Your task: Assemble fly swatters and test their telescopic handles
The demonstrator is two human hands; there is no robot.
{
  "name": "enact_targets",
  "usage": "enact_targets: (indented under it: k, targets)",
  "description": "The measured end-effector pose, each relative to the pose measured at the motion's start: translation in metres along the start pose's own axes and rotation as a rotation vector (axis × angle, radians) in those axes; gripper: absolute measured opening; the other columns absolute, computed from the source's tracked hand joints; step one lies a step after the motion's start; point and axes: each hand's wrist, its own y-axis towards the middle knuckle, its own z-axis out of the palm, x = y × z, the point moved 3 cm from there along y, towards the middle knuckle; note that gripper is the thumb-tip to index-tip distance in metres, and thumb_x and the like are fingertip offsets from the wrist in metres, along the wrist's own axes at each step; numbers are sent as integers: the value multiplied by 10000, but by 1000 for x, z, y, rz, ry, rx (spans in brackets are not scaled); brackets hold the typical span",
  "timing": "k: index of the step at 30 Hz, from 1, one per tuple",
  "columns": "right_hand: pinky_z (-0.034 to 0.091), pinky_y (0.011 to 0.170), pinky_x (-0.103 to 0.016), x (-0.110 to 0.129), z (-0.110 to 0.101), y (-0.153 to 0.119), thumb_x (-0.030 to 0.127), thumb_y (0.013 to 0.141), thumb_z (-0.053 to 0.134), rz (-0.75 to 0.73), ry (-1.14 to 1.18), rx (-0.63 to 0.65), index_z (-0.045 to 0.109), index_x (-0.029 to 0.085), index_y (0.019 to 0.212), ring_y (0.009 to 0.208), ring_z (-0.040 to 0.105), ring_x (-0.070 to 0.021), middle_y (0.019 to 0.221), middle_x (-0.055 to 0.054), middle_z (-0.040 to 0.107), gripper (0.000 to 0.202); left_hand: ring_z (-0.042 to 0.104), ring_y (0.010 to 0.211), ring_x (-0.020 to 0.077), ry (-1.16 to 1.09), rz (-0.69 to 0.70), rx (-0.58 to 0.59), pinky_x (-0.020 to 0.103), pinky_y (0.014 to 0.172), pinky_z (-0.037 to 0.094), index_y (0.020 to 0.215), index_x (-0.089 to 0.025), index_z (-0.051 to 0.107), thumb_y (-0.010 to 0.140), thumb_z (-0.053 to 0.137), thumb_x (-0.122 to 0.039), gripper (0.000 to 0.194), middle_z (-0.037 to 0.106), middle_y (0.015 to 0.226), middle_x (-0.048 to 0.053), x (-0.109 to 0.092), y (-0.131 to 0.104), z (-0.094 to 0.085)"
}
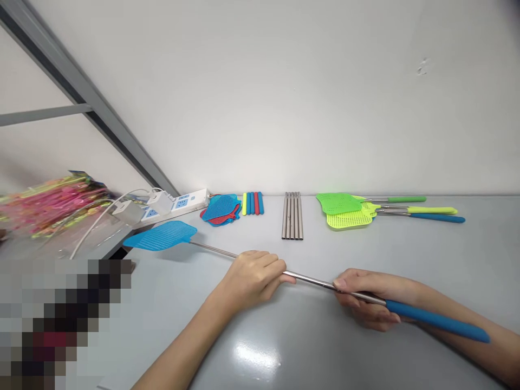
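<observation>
A blue fly swatter point(164, 236) with a telescopic metal rod and a blue grip point(436, 320) is held across the front of the table, rod pulled out long. My left hand point(258, 275) is closed round the middle of the rod, knuckles up. Farther right, my right hand point(363, 298) grips the rod just before the blue grip, thumb on top. The swatter's flat head points left. Behind my hands lie several metal rods point(292, 216) side by side, and several coloured grips point(252, 203) in a row.
Loose swatter heads point(221, 210) in blue and red are stacked at the back. Whole swatters point(349, 219) in green, yellow and blue lie at back right. A white power strip point(179, 206) with plugs stands left, near bagged pink and yellow items point(52, 206). The wall borders the table point(447, 249).
</observation>
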Motion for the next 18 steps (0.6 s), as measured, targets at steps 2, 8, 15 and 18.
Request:
enact_targets:
  k: [2, 8, 15, 18]
  targets:
    - [247, 268, -161, -2, -3, 0, 367, 865, 384, 9, 29, 2, 494, 141, 606, 223, 260, -51, 284, 72, 365, 361, 409, 472, 83, -34, -28, 7, 230, 464, 267, 587, -168, 441, 863, 404, -332, 324, 449, 510, -39, -2, 0, 3]
    - [224, 244, -153, -7, -9, 0, 359, 874, 368, 3, 99, 27, 498, 144, 611, 222, 242, -49, 293, 75, 362, 363, 450, 527, 102, -122, -108, 69, 236, 492, 294, 641, -169, 483, 863, 390, -334, 292, 500, 554, -20, -8, 0, 9]
    - [207, 244, -154, -8, -7, 2, 357, 874, 374, 0, 86, 14, 514, 139, 630, 222, 220, -47, 287, 75, 363, 356, 466, 559, 118, -145, -176, 65, 249, 496, 310, 696, -171, 524, 838, 400, -410, 305, 530, 618, 3, -23, 4, 8]
    - [219, 247, -159, -9, -6, 4, 347, 885, 353, 9, 58, 23, 518, 134, 635, 222, 230, -49, 290, 71, 375, 368, 461, 551, 111, -148, -144, 64, 247, 482, 301, 670, -173, 499, 851, 386, -387, 302, 521, 614, -5, -36, 9, 12]
